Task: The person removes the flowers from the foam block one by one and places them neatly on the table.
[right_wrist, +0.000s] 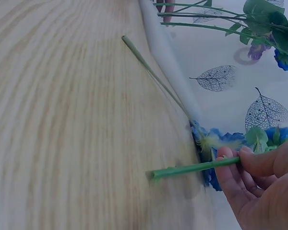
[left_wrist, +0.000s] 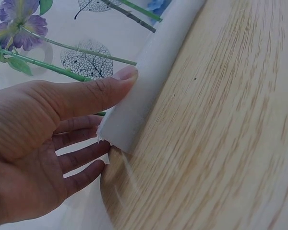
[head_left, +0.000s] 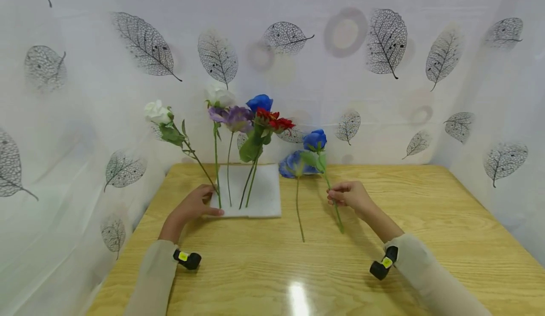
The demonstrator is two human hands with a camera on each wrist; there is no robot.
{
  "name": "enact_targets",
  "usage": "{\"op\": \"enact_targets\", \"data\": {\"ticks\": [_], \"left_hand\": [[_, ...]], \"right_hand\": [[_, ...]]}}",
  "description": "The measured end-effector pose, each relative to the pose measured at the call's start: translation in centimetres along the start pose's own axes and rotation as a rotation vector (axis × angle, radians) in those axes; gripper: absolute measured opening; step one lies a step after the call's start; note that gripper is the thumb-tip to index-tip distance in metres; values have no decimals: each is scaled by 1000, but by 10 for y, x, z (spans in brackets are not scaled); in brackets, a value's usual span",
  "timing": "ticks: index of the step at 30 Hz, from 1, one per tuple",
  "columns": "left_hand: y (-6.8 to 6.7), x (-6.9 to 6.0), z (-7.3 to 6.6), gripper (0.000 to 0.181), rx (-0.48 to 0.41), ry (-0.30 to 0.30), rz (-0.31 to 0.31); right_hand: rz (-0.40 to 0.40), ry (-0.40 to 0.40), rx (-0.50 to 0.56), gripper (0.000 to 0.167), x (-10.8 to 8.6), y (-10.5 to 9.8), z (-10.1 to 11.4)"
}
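Observation:
A white foam board (head_left: 268, 190) lies on the table with several artificial flowers standing in it. They include a leaning white rose (head_left: 156, 112), a second white flower (head_left: 220, 96), a purple flower (head_left: 239, 118), a blue flower (head_left: 259, 102) and red blooms (head_left: 281, 125). My left hand (head_left: 193, 207) holds the board's near left corner, thumb on top and fingers along its side. To the right of the board, my right hand (head_left: 351, 196) pinches the green stem (right_wrist: 192, 167) of a blue rose (head_left: 315, 139), its bloom tilted up and away.
Between the board and my right hand, a blue flower (head_left: 291, 165) lies on the wooden table (head_left: 238, 268), its stem pointing toward me. A pale curtain with leaf prints (head_left: 315, 84) hangs behind the table and along its sides.

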State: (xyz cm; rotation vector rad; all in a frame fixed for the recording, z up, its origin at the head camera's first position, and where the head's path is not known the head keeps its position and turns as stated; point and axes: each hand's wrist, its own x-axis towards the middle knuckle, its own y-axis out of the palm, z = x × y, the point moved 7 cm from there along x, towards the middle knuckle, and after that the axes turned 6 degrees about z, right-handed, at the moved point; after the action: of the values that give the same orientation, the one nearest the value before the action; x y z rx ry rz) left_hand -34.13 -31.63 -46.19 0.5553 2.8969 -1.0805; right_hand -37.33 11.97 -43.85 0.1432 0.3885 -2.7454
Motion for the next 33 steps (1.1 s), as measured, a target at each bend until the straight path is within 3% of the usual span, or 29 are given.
{"op": "enact_targets", "data": {"ticks": [9, 20, 33], "left_hand": [[0, 0, -2, 91, -5, 1, -4], [0, -2, -3, 88, -3, 19, 3], [1, 0, -1, 87, 0, 18, -1]], "right_hand": [[-15, 67, 57, 34, -2, 6, -11], [75, 114, 102, 36, 2, 18, -26], [62, 60, -93, 30, 8, 16, -30]]}}
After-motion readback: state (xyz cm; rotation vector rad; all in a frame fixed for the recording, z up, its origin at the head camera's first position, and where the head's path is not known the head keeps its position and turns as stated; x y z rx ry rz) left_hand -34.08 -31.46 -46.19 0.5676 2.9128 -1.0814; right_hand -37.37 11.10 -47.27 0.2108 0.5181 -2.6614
